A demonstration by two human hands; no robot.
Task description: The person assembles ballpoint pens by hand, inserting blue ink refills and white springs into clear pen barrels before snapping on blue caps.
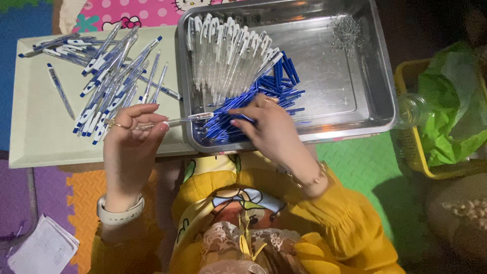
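Steel tray (355, 109) fills the upper middle of the frame, its top edge cut off. Inside, clear barrels (228, 50) fan out at upper left, blue parts (276, 86) pile below them, and a small heap of springs (346, 31) sits at upper right, too fine to make out singly.

Left hand (133, 137), lower left of centre, pinches one clear barrel (180, 121) between thumb and fingertips, closed on it; the barrel lies level, its tip over the tray's left rim. A ring and a pale wristband show on that arm.

Right hand (271, 129) reaches into the blue parts, fingers curled down among them. Whether it has one gripped I cannot tell; the palm hides the fingertips.

Pale green board (35, 132) at left carries a loose heap of finished pens (116, 81), one lying apart toward the left.

At right, a yellow basket (413, 152) with green plastic (451, 111) is half in shadow; a clear bottle (412, 109) pokes out beside the tray. Papers (43, 248) lie at lower left, partly cut off.
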